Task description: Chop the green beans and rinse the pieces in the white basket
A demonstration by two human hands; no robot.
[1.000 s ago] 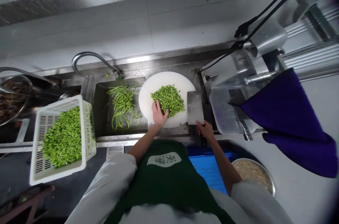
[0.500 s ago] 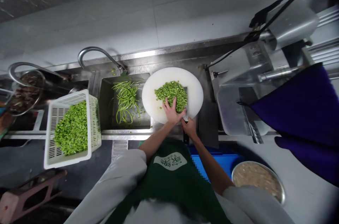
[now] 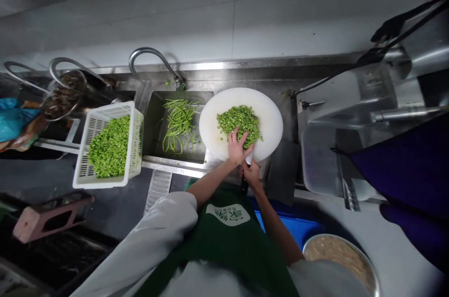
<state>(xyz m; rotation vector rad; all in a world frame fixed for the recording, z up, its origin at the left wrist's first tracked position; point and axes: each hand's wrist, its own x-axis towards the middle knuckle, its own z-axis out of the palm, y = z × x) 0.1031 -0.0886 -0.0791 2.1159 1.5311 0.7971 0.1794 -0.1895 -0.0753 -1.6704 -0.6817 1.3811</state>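
Observation:
A heap of chopped green beans [image 3: 240, 119] lies on the round white cutting board [image 3: 268, 110]. My left hand [image 3: 237, 149] rests on the near side of the heap, fingers spread and stretched out. Close beside it, my right hand [image 3: 251, 173] is wrapped round the dark handle of a kitchen knife [image 3: 249, 158]. Only the heel of its blade shows; the rest is hidden by the beans and my left hand. Left of the board, long whole green beans [image 3: 179, 119] lie in the metal sink [image 3: 154, 124].
A white plastic basket [image 3: 134, 133] of chopped beans stands at the left by a curved faucet [image 3: 154, 51]. To the right are a second knife [image 3: 349, 184] and a hanging purple cloth [image 3: 410, 161]. A round metal pan [image 3: 375, 273] sits at the lower right.
The view has shifted, so most things sit further right. The knife blade showed along the heap's right side before; now the beans cover most of it.

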